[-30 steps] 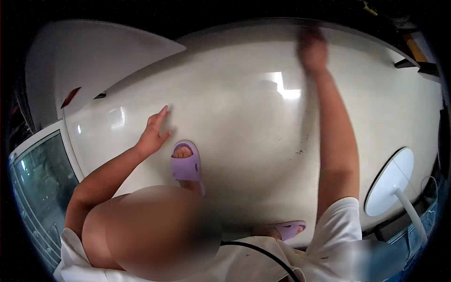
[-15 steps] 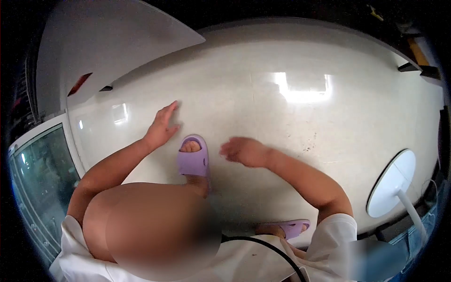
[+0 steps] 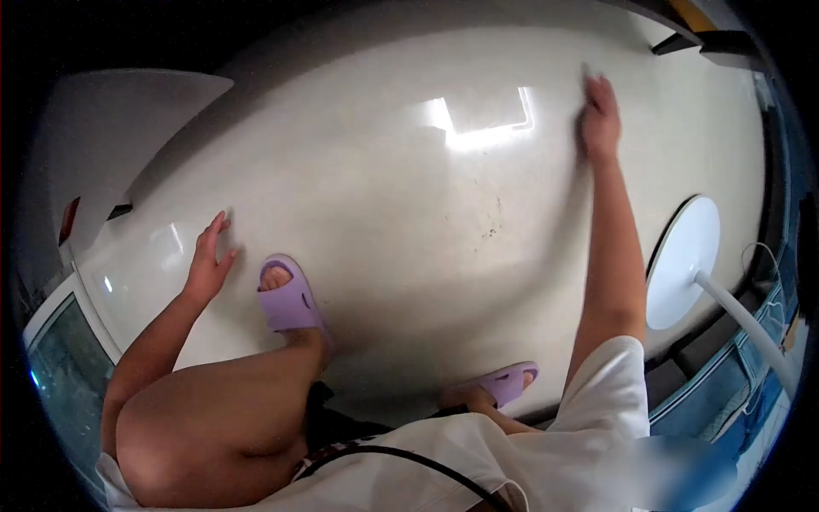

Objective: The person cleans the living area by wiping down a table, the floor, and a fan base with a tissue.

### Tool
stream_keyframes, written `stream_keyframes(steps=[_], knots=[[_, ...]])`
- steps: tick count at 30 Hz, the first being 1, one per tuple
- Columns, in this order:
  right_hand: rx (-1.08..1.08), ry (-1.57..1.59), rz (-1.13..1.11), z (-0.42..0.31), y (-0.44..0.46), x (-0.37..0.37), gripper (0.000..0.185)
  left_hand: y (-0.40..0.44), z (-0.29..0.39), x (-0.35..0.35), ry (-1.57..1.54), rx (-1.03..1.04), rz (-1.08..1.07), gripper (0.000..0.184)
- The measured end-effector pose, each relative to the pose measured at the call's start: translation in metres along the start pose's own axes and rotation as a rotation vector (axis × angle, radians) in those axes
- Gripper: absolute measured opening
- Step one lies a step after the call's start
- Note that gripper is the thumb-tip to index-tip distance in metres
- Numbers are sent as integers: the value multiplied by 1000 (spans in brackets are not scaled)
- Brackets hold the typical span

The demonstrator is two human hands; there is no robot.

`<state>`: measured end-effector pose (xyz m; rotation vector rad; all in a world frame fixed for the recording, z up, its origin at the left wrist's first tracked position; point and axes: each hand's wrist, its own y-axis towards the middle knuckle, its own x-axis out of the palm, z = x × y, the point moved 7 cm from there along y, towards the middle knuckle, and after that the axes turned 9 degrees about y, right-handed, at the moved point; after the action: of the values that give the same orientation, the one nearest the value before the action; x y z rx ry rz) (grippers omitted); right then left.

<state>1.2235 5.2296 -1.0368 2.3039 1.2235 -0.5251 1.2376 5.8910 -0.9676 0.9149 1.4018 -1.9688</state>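
My left hand (image 3: 211, 259) hangs in the air at the left, thumb apart from the fingers, with nothing in it. Just right of it on the floor is a foot in a purple slipper (image 3: 290, 305). My right hand (image 3: 601, 118) is stretched far forward at the upper right, somewhat blurred, its fingers extended and nothing visible in it. The second purple slipper (image 3: 510, 386) is on the other foot, at the lower centre right.
Glossy pale floor (image 3: 384, 205) has small dark specks (image 3: 490, 230). A white round base with a pole (image 3: 685, 260) stands at the right. A grey panel (image 3: 128, 128) is at the upper left, above a white-framed glass pane (image 3: 75, 367). A black cable (image 3: 426, 463) crosses the white shirt.
My right hand has swung from near the middle out to the upper right, after coming inward earlier. The view has shifted, and my left hand keeps its spread pose.
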Motion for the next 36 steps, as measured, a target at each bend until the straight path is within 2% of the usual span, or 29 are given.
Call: stream_keyframes(steps=[1, 3, 7, 9, 11, 14, 16, 17, 18, 19, 20, 21, 22, 23, 25, 27, 29, 31, 33, 34, 35, 36], knots=[[-210, -175, -83, -35, -6, 29, 51, 0, 2, 1, 4, 0, -6, 71], [-369, -206, -269, -78, -27, 81, 54, 0, 9, 4, -14, 59, -16, 68], [-570, 70, -693, -153, -114, 128, 44, 11, 32, 6, -5, 85, -28, 66], [-587, 154, -851, -161, -165, 133, 45, 16, 45, 4, 17, 166, 5, 65], [-554, 206, -995, -172, -207, 128, 42, 20, 57, 1, 6, 152, 9, 64], [-431, 309, -1047, -178, -220, 104, 37, 27, 62, 2, -17, 159, 26, 64], [-249, 476, -885, -160, -196, 75, 29, 32, 64, 2, -28, 176, 32, 63], [178, 697, -777, -139, -178, 56, 27, 34, 66, 0, -57, 180, 55, 63], [169, 637, -647, -119, -157, 33, 51, 35, 69, -2, -85, 184, 78, 62], [337, 688, -503, -90, -135, 12, 48, 36, 73, -3, -84, 184, 72, 62], [364, 644, -326, -60, -116, -10, 43, 39, 76, -6, -103, 167, 85, 61], [279, 372, -210, -55, -98, -32, 38, 42, 80, -9, -121, 152, 97, 61], [350, 352, -83, -32, -93, -40, 36, 45, 85, -10, -116, 155, 92, 61], [354, 353, -80, -28, -101, -34, 36, 47, 91, -11, -98, 176, 104, 60], [-126, 30, -172, -64, -117, -5, 33, 52, 101, -13, -77, 200, 112, 59], [101, 400, -346, -93, -153, 32, 32, 55, 111, -14, -93, 249, 136, 59], [-61, 307, -591, -118, -200, 65, 33, 61, 115, -11, -63, 291, 122, 59], [-336, 55, -778, -147, -247, 87, 22, 66, 120, -4, -32, 328, 108, 61], [-332, 120, -791, -166, -258, 80, 22, 68, 127, 12, 247, 384, 108, 65], [-326, 187, -804, -175, -261, 77, 22, 75, 111, 35, 347, 405, -20, 74], [-322, 191, -806, -177, -259, 74, 22, 74, 115, 34, 348, 403, -25, 74], [-289, 258, -743, -176, -251, 64, 25, 73, 119, 39, 428, 311, -182, 79]])
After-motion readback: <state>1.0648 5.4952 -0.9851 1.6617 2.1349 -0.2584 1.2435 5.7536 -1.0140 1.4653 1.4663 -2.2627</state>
